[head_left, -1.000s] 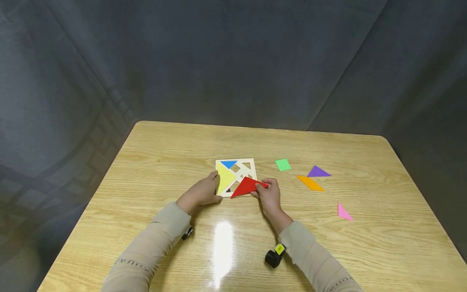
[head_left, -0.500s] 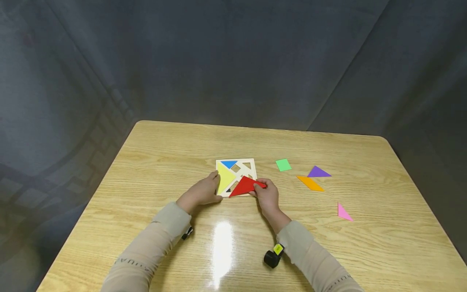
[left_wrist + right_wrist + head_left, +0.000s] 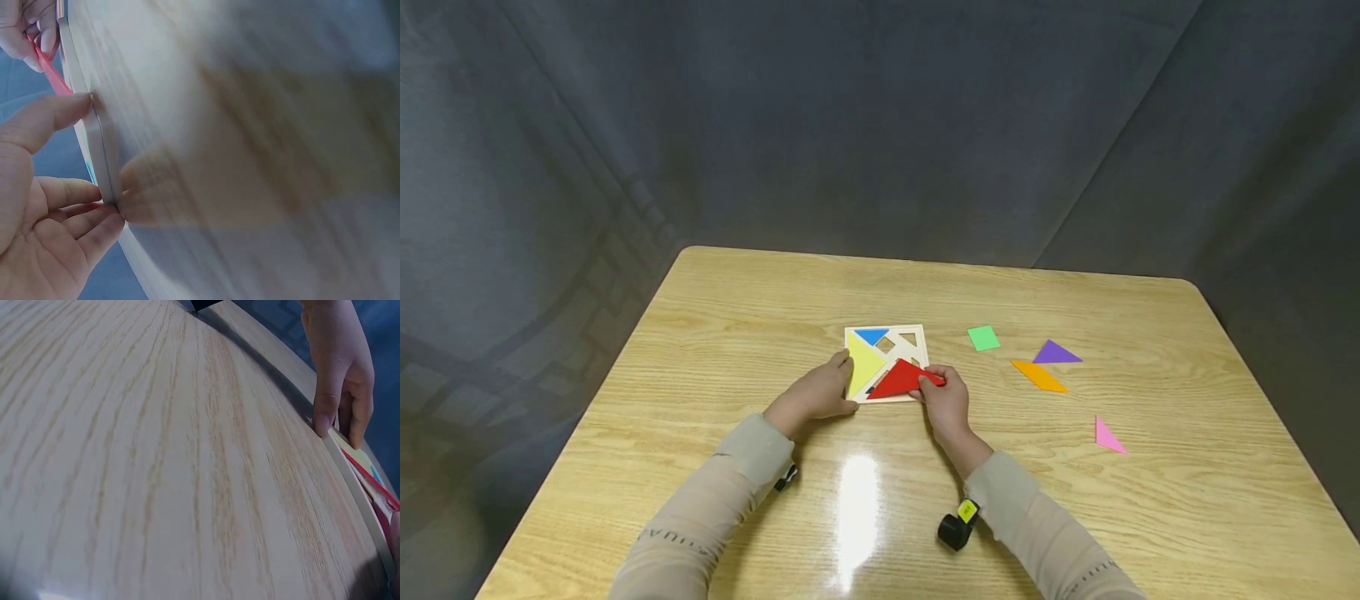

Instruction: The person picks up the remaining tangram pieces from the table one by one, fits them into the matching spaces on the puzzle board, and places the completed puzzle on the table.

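Note:
A white tangram board [image 3: 902,327] lies on the table, with a yellow triangle [image 3: 862,367] at its left and a small blue triangle [image 3: 872,336] at the top. My left hand [image 3: 816,393] holds the board at its left side, thumb on the near corner and fingers on the edge, as the left wrist view shows. Between thumb and fingers, my right hand [image 3: 947,404] pinches the right end of a large red triangle [image 3: 893,382]. This piece lies over the board's near part, slightly tilted in the right wrist view, and hides some cut-outs.
Right of the board lie a green square [image 3: 983,337], a purple triangle [image 3: 1056,352], an orange parallelogram [image 3: 1039,377] and a pink triangle [image 3: 1108,436]. The wooden table [image 3: 760,300] ends at a dark curtain [image 3: 865,133] behind.
My right hand has moved slightly left, bringing the red triangle further over the board and turning it a little. My left hand and the board have stayed nearly still.

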Available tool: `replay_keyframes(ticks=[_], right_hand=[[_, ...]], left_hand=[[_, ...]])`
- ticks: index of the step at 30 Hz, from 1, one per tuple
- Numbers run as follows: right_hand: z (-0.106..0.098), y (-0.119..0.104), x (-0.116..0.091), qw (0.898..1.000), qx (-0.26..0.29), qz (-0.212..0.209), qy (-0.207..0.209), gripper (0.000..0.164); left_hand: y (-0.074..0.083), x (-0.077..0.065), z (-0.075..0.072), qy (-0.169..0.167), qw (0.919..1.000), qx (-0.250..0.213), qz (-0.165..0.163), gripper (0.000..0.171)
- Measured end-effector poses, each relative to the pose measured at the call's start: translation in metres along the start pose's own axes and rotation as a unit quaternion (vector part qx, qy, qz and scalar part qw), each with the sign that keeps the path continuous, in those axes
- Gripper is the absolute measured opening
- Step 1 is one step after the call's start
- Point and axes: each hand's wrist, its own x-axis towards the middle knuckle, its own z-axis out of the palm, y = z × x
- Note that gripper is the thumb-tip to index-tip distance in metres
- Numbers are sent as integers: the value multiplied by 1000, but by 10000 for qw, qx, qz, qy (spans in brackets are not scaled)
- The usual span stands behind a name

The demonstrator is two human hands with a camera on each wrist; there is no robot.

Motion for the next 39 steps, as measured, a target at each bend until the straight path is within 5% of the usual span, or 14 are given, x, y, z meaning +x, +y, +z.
replay_keyframes(ticks=[39], right_hand=[[8, -4, -6, 9948, -918, -261, -351, 16]], left_hand=[[-1, 1, 1, 50, 10000, -15, 17, 74]])
